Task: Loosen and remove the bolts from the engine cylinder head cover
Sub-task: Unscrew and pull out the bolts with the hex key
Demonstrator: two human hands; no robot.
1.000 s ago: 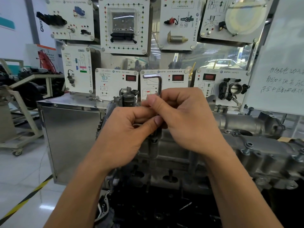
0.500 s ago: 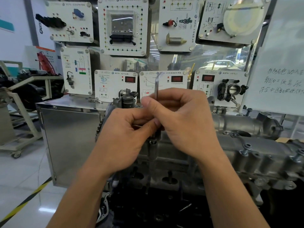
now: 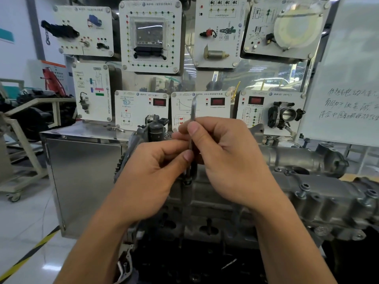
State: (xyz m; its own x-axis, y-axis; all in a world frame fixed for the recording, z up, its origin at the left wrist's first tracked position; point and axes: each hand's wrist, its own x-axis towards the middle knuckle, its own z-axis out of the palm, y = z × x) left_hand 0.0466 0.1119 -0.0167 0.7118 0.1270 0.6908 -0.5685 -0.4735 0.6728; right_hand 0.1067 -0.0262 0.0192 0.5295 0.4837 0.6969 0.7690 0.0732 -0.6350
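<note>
— What carries everything here?
— On the left, a steel counter [image 3: 82, 181], a box with shiny sides and a flat top. A small metal part [image 3: 117, 128] lies near the top's back edge, just in front of the white panels [image 3: 141, 107].
— And below that?
— A pale glossy floor [image 3: 24, 218]. Yellow-and-black striped tape [image 3: 26, 257] runs slantwise across it at lower left. A cream frame [image 3: 20, 185] stands on it, with one caster [image 3: 14, 197] showing.
— What's under the engine [image 3: 320, 203]?
— Too dark to tell.
</note>
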